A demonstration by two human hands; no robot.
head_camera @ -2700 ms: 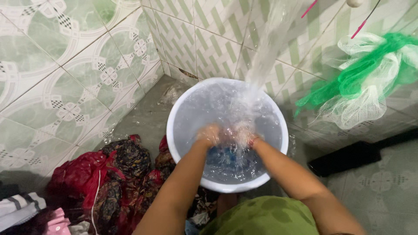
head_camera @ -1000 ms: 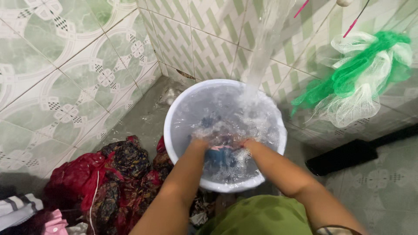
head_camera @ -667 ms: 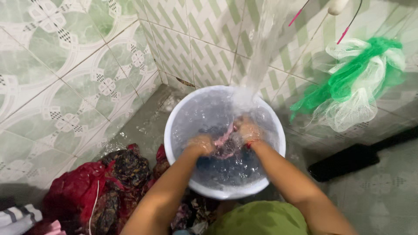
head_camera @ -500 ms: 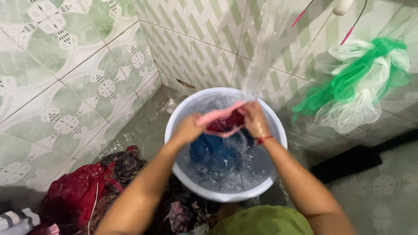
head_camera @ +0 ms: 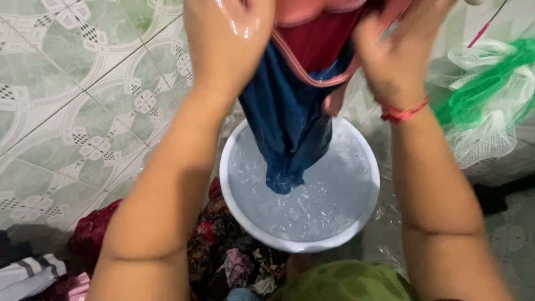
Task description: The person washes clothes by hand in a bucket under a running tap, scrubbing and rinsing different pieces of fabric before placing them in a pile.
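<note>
Gripping a wet garment [head_camera: 295,106] from both sides, the left hand [head_camera: 228,39] at 11 o'clock and the right hand [head_camera: 398,56] at 1 o'clock are each closed on its pink-trimmed top edge. Its blue body hangs between and below them, the tip dipping toward the water in the white basin [head_camera: 234,200] at centre. Dark laundry [head_camera: 223,256] lies at 7 o'clock, green netting [head_camera: 485,106] at 3 o'clock.

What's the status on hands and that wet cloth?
Left hand and right hand both gripping wet blue-and-red garment with pink trim, held up. Its tip dips into round white plastic basin of water. Nothing between garment and basin.
</note>
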